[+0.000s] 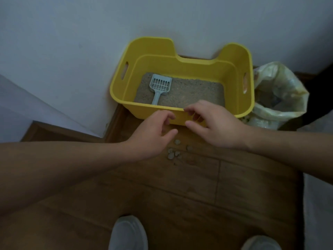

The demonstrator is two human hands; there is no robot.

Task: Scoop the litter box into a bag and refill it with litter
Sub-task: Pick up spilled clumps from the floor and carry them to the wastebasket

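A yellow litter box (pixel 239 83) stands on the wooden floor against the white wall, with a flat layer of sandy litter (pixel 194 94) inside. A pale blue slotted scoop (pixel 159 88) lies on the litter at the left, handle toward me. An open pale plastic bag (pixel 281 94) sits right of the box. My left hand (pixel 153 132) and my right hand (pixel 214 123) hover in front of the box's near rim, fingers loosely curled, holding nothing. Several small clumps (pixel 173 150) lie on the floor below my hands.
The white wall (pixel 72 42) runs behind and to the left of the box, with a corner jutting out at the left. Wooden floor (pixel 180 192) stretches toward me. My two light slippers (pixel 128 233) show at the bottom edge.
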